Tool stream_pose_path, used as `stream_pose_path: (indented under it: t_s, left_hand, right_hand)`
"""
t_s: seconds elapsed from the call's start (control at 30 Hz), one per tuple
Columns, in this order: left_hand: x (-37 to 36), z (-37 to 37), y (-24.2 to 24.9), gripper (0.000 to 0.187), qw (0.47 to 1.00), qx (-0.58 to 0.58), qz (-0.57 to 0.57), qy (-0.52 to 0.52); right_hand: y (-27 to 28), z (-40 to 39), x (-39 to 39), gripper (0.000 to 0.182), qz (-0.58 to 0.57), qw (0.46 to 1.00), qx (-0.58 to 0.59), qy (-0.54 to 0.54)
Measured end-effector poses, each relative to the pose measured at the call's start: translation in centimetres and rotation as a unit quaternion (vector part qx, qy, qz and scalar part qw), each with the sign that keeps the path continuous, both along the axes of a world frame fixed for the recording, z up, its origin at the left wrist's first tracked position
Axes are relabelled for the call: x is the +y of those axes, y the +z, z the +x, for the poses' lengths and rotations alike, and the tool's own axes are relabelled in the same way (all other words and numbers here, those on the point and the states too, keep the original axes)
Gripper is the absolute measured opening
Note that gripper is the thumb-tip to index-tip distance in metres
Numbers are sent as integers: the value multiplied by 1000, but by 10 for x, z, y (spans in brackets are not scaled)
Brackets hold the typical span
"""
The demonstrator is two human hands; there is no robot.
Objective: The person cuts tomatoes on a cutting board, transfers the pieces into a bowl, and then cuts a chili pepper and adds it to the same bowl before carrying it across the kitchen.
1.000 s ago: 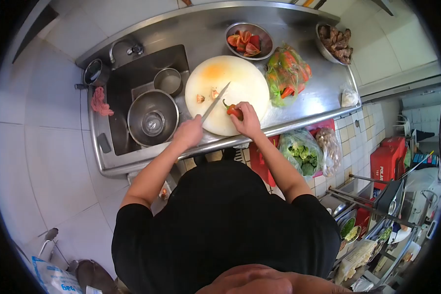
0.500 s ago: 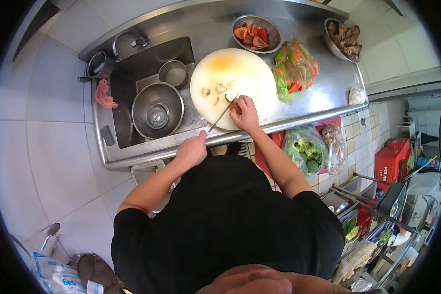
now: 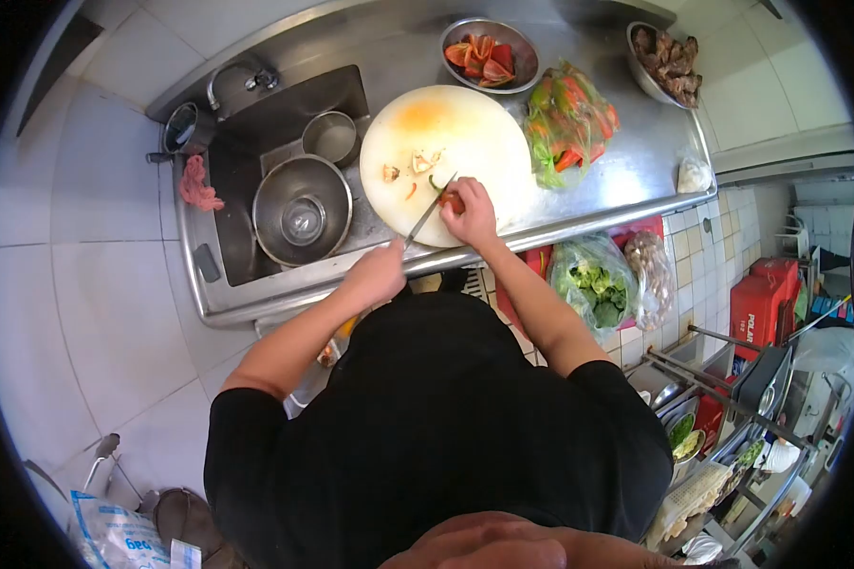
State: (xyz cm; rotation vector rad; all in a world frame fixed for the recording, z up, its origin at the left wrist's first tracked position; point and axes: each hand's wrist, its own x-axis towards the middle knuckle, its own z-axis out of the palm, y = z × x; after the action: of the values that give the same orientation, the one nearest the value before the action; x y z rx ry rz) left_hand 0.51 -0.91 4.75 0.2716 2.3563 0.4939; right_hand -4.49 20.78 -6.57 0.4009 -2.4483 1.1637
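Observation:
My left hand (image 3: 375,273) is closed around the handle of a knife (image 3: 425,218), whose blade lies across the lower part of a round white cutting board (image 3: 493,142). My right hand (image 3: 473,211) has its fingers bent over a red pepper piece (image 3: 454,202), held on the board beside the blade. A curved green strip (image 3: 434,183) lies by the knife tip. Pale pepper cores (image 3: 421,163) and small scraps (image 3: 390,173) sit left of my right hand. The board has an orange stain near its far edge.
Behind the board stands a steel bowl of red pepper pieces (image 3: 484,60). Right of it lies a bag of peppers (image 3: 567,123); a bowl of brown food (image 3: 667,64) stands farther right. The sink (image 3: 232,218) at left holds a large bowl (image 3: 273,232). Bagged greens (image 3: 593,284) are below the counter.
The view has shifted slightly. The knife blade now lies closer to the pepper piece, and my right fingers sit a little differently on it. Both hands keep their holds.

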Motion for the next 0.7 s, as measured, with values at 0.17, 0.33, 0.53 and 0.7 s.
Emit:
stream_pose_path:
  t_s: [0.17, 0.33, 0.53, 0.7]
  left_hand:
    - [38, -25, -53, 25, 998, 47, 28, 32]
    - [-22, 22, -50, 26, 1000, 22, 21, 10]
    - [-37, 11, -42, 29, 995, -17, 53, 78]
    - [-39, -11, -16, 25, 997, 65, 32, -8]
  right_hand:
    - [5, 2, -1, 28, -4, 1000, 8, 16]
    - [11, -2, 6, 28, -24, 999, -7, 26]
    - [18, -8, 54, 28, 136, 984, -33, 109]
    - [20, -1, 54, 29, 119, 988, -21, 95]
